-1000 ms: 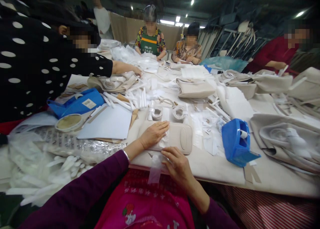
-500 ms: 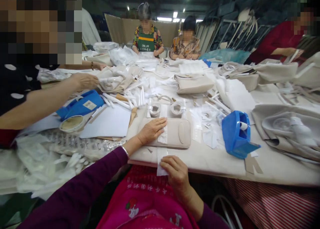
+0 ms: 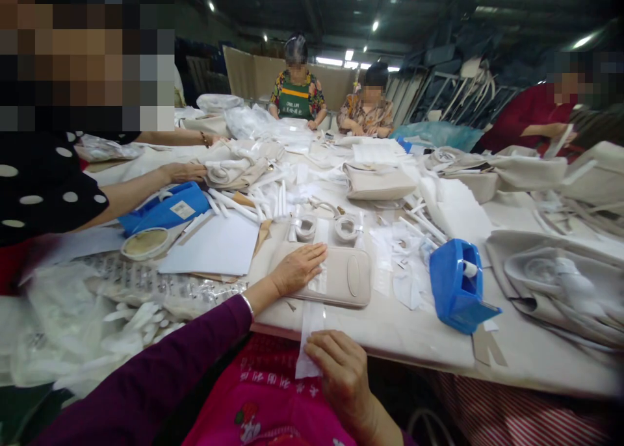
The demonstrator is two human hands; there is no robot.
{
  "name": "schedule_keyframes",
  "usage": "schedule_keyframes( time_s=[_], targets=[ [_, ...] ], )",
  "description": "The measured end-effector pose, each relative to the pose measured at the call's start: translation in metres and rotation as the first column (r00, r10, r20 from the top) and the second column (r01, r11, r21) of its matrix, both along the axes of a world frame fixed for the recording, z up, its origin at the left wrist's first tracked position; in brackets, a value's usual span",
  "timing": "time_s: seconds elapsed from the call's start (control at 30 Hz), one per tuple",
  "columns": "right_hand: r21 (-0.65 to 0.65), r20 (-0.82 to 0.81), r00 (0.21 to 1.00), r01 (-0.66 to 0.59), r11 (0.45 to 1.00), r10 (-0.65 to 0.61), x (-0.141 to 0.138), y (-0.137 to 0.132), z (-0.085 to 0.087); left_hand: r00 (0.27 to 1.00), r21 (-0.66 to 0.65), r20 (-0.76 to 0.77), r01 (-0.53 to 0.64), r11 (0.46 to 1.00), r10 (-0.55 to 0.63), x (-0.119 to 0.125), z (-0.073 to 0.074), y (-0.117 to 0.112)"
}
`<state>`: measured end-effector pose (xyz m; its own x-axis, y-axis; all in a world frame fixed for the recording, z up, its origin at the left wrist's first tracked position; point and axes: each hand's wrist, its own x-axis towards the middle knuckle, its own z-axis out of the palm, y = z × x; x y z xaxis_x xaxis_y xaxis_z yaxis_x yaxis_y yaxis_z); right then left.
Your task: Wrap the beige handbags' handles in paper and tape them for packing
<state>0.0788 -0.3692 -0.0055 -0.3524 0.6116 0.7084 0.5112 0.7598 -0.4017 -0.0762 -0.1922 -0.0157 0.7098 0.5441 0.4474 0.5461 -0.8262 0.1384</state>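
Observation:
A flat beige bag (image 3: 344,278) with an oval loop on its front lies at the table's near edge. My left hand (image 3: 298,268) rests flat on its left part, fingers stretched out together. From under the bag a white paper-like strip (image 3: 312,321) hangs over the edge toward my lap. Its lower end is pinched between thumb and fingers of my right hand (image 3: 344,371). Just beyond the bag sit two wrapped strap coils (image 3: 347,227), one on each side of a white strip. Where the strip runs beneath the bag is hidden.
A blue tape dispenser (image 3: 455,287) stands at right; another blue dispenser (image 3: 168,205) lies left by white sheets (image 3: 209,244). Beige bags (image 3: 377,181) and wrapping cover the table. At left, a co-worker's hand (image 3: 182,173) touches a bag; others work across and at right.
My right hand has drawn the strip's end nearer my body, and more of it shows. My left hand stays on the bag. The co-worker's hand at left has moved onto a bag.

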Motion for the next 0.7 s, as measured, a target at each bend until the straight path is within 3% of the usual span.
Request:
schedule_keyframes(
  time_s=[0.1,0.2,0.3,0.4,0.5,0.7],
  targets=[
    [-0.051,-0.030,1.000,-0.008,0.999,0.006,0.005,0.023,0.020,1.000,0.009,0.007,-0.017,1.000,0.017,-0.001,0.000,-0.006],
    [-0.107,-0.036,0.999,0.036,0.994,-0.040,0.010,0.070,0.036,1.000,-0.011,0.027,-0.006,1.000,0.006,-0.005,-0.004,-0.015],
    [-0.155,-0.035,0.990,0.133,0.979,-0.140,0.012,0.122,0.038,0.997,-0.044,0.078,0.029,0.999,-0.026,-0.010,-0.009,-0.026],
    [-0.263,-0.033,0.965,0.242,0.934,-0.260,0.012,0.160,0.028,0.992,-0.080,0.121,0.049,0.996,-0.040,-0.014,-0.009,-0.037],
    [-0.317,0.054,0.951,0.306,0.898,-0.305,0.011,0.176,0.018,0.983,-0.144,0.178,-0.009,0.990,0.034,-0.015,-0.008,-0.043],
    [-0.210,0.276,0.884,0.440,0.873,-0.379,0.007,0.179,0.011,0.971,-0.267,0.221,-0.031,0.963,0.093,-0.014,-0.007,-0.042]
  ],
)
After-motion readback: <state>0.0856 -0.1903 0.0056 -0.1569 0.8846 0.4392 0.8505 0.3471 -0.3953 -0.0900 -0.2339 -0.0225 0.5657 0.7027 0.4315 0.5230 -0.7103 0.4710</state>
